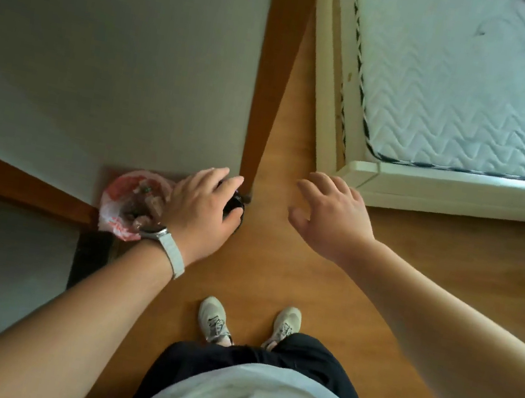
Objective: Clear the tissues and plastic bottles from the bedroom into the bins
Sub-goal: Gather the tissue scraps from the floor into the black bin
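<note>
Smooth wooden floor meets the wall corner, where a bin holds crinkly trash. Left hand grips something dark, maybe a bottle. Right hand hangs spread, holding nothing.

Bare floor runs between wall and bed frame, seemingly unobstructed.

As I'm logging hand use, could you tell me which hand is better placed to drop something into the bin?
Left, probably. The left hand hangs right beside the red-and-white lined bin, closed on a dark object. The right hand is spread, empty, nearer the bed frame.
</note>
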`<state>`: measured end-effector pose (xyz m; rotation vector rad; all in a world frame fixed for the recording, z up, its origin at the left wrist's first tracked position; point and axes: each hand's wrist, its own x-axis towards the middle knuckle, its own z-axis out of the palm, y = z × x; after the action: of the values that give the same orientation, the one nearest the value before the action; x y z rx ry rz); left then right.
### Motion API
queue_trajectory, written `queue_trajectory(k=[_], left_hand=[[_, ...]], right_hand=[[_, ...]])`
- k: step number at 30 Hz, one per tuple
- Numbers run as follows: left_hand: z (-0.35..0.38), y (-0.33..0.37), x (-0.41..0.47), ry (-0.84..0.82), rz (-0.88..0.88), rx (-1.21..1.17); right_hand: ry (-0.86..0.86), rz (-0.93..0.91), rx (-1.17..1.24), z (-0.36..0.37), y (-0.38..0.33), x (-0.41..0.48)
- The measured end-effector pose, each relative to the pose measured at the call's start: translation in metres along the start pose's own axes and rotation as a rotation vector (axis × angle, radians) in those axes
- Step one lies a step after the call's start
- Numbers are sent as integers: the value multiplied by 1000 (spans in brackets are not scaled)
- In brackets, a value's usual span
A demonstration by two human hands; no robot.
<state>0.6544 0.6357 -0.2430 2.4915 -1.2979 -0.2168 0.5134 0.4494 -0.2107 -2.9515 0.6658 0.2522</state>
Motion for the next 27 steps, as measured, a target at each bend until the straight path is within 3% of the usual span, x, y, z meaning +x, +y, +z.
queue_trajectory(k=[9,27], left_hand=[[-2,149,63,-26,301,35],[98,552,132,-62,736,81]], right_hand=[[67,273,2,-38,133,-97],[339,825,148,-65,457,-345]])
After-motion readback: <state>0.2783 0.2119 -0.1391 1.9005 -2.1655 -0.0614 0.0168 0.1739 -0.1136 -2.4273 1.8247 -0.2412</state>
